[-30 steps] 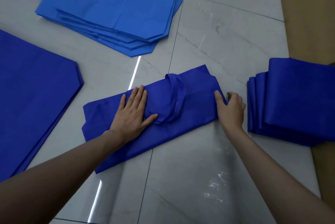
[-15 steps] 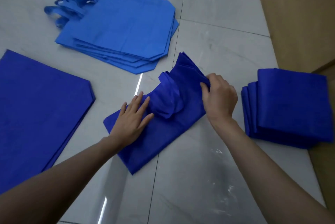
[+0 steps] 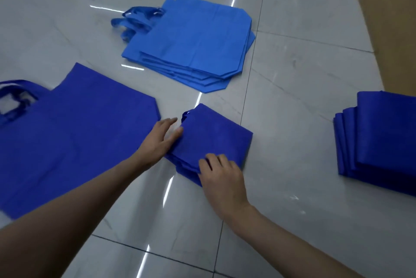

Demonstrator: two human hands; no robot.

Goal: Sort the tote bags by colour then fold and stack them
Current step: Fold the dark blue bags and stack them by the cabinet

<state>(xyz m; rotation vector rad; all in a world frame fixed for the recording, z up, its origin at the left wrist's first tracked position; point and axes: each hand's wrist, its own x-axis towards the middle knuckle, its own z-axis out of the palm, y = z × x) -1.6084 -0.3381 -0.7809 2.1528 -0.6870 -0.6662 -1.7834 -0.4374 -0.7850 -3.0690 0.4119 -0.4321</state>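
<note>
With straight fingers the left hand steadied the folded dark blue bag while the right hand pinched its near corner, likely to hold the layers together.

Dark blue bag folded into a compact square, lying flat straight in front of me. To my right sits a stack of folded dark blue bags. To my left, unfolded dark blue bags lie flat with handles pointing left, and light blue bags are piled flat beyond, handles also left.
</note>
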